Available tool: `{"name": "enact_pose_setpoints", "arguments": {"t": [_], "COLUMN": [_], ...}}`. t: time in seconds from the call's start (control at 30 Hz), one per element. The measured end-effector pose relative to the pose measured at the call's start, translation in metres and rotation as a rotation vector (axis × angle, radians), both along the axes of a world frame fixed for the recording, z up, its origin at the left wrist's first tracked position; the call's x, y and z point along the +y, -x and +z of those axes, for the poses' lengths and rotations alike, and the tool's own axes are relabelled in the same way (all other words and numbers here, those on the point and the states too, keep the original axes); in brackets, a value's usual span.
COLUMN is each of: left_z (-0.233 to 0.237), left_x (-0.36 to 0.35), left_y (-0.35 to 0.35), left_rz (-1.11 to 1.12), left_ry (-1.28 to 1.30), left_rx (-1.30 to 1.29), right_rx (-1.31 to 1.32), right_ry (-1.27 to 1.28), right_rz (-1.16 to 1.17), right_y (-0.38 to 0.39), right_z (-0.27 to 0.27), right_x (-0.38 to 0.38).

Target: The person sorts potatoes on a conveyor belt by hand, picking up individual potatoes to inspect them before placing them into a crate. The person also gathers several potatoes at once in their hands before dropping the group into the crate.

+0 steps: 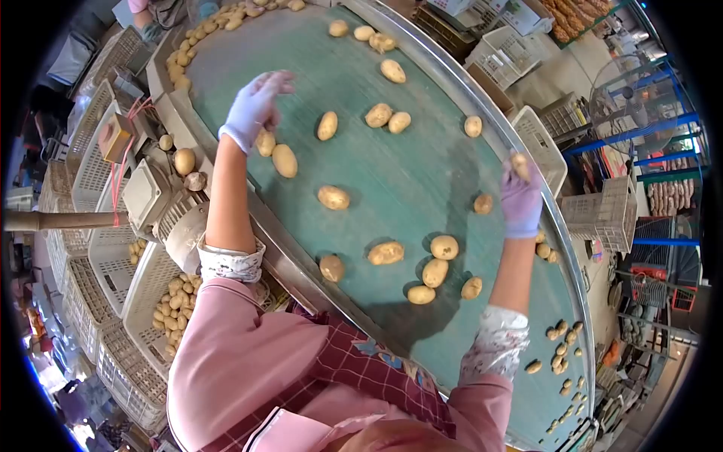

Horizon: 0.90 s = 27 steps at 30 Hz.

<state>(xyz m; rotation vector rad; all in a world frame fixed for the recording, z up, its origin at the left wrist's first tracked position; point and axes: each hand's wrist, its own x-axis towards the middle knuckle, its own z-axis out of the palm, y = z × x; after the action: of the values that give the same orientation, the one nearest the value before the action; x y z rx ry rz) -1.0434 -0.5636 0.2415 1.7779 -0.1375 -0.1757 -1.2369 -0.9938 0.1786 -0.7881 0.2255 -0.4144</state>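
A green conveyor belt (354,162) carries scattered potatoes. My left hand (257,109), in a pale glove, is over the belt's left side with its fingers apart, close above a potato (266,142) and another potato (285,161). Over the right side, my right hand (521,194), gloved too, has its fingers closed round a potato (520,166). Near the belt's middle lie a pair of potatoes (379,115) and a single potato (334,197). Closer to my body is a cluster with a round potato (444,247) and a long potato (385,253).
A metal rail (467,68) edges the belt on the right. Crates, one holding potatoes (175,305), stand at the left beside a motor housing (147,192). More crates (541,151) and a fan (633,105) are at the right. Another person's gloved hand (152,32) shows at the top left.
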Motion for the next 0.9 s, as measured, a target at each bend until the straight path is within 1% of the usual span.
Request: {"name": "enact_pose_setpoints", "arguments": {"t": [0.03,0.1,0.13,0.2,0.23,0.27,0.3,0.37,0.4,0.47,0.5,0.57,0.6,0.63,0.67,0.7,0.73,0.77,0.8,0.83,0.87,0.9], "left_z": [-0.01,-0.022,-0.024,-0.032,-0.042,-0.054,-0.098,-0.052,-0.048,-0.047,-0.039,-0.037,-0.044,-0.05,-0.056,-0.057,-0.047,-0.046,-0.045,-0.044,-0.045,-0.052], "left_x": [0.007,0.013,0.007,-0.003,-0.004,-0.001,0.016,-0.012,-0.018,-0.035,-0.052,-0.077,-0.083,-0.082,-0.08,-0.078,-0.08,-0.083,-0.088,-0.094,-0.1,-0.101], "left_y": [-0.006,-0.012,-0.013,-0.019,-0.026,-0.035,-0.066,-0.037,-0.033,-0.021,-0.005,0.024,0.026,0.026,0.022,0.018,0.026,0.033,0.038,0.04,0.038,0.036], "left_rz": [0.045,0.022,0.024,0.008,-0.012,-0.022,-0.078,-0.014,-0.025,-0.075,-0.149,-0.374,-0.497,-0.511,-0.514,-0.513,-0.495,-0.536,-0.58,-0.628,-0.68,-0.713], "left_ry": [0.014,-0.145,-0.2,-0.365,-0.467,-0.574,-0.817,-0.728,-0.664,-0.529,-0.443,-0.514,-0.512,-0.535,-0.557,-0.577,-0.526,-0.602,-0.675,-0.747,-0.732,-0.642], "left_rx": [-0.016,-0.025,-0.02,-0.048,-0.091,-0.139,-0.455,-0.289,-0.326,-0.389,-0.24,-0.366,-0.334,-0.319,-0.314,-0.303,-0.239,-0.195,-0.158,-0.126,-0.094,-0.098], "right_rx": [-0.027,0.064,0.035,-0.081,-0.068,-0.067,-0.066,-0.075,-0.088,-0.117,-0.121,0.124,0.093,0.032,-0.086,-0.059,-0.025,0.03,0.146,0.218,0.239,0.263], "right_ry": [-0.011,-0.088,-0.102,-0.2,-0.231,-0.231,-0.235,-0.185,-0.151,0.028,0.119,1.145,1.429,1.712,1.777,1.701,1.62,1.535,1.601,1.71,1.826,1.941], "right_rz": [0.027,0.01,0.008,0.169,0.215,0.195,0.188,0.173,0.16,0.099,0.056,-0.222,-0.087,0.053,-0.055,-0.055,-0.053,-0.04,-0.171,-0.393,-0.333,-0.27], "right_y": [-0.007,-0.01,-0.013,-0.016,-0.018,-0.016,-0.016,-0.014,-0.014,-0.009,-0.007,-0.005,0.007,0.015,0.02,0.012,0.001,-0.005,-0.02,-0.036,-0.056,-0.066], "right_z": [-0.007,0.012,0.001,-0.011,-0.01,-0.008,-0.006,-0.005,-0.003,-0.008,-0.017,-0.072,-0.067,-0.05,-0.034,-0.03,-0.031,-0.035,-0.02,-0.017,-0.035,-0.052], "right_x": [-0.012,-0.006,0.001,0.015,0.025,0.031,0.038,0.05,0.051,0.067,0.079,0.117,0.136,0.152,0.158,0.147,0.133,0.123,0.113,0.11,0.099,0.09]}}
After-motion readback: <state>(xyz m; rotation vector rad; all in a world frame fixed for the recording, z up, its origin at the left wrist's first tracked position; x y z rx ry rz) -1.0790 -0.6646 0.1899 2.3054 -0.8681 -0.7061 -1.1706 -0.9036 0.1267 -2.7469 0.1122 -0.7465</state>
